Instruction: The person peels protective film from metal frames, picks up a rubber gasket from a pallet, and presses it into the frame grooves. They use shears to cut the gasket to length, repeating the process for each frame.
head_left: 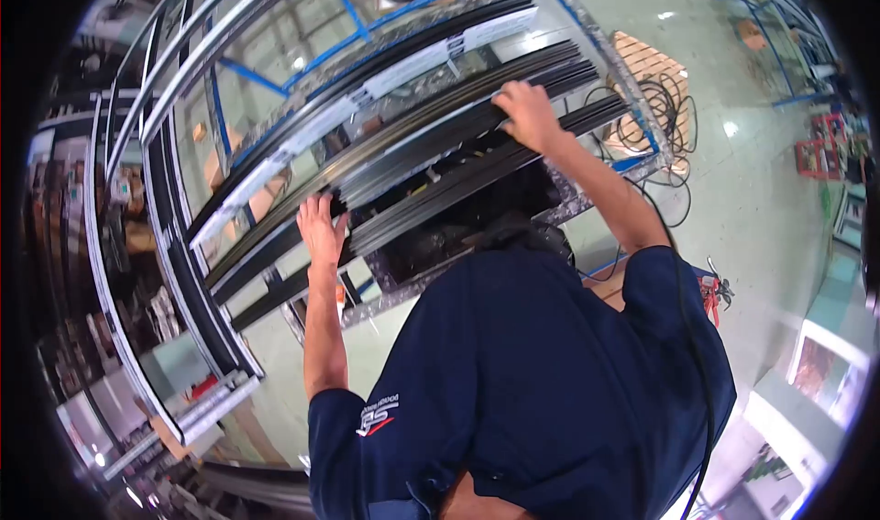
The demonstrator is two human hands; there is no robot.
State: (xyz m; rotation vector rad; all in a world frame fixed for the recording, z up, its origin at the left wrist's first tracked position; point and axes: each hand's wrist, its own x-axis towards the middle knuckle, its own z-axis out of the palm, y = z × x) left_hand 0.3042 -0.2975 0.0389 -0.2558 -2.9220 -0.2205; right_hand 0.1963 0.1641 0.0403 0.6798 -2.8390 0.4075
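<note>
Long dark metal profiles lie side by side across a work frame in front of me. My left hand (pixel 321 231) is at one of the middle dark profiles (pixel 412 162), its fingers over the far edge and the thumb on the near side. Farther along to the right, my right hand (pixel 530 116) has its fingers curled on the same group of profiles. A nearer bundle of dark profiles (pixel 477 181) runs alongside, below both hands. Beyond them lies another long dark profile with a pale printed strip (pixel 403 75).
A silver and black metal frame (pixel 174 245) stands at the left. Blue bars (pixel 252 78) belong to the support. At the right, black cable (pixel 669 107) lies over a wooden pallet (pixel 646 57) on the floor. A red rack (pixel 820 149) stands farther right.
</note>
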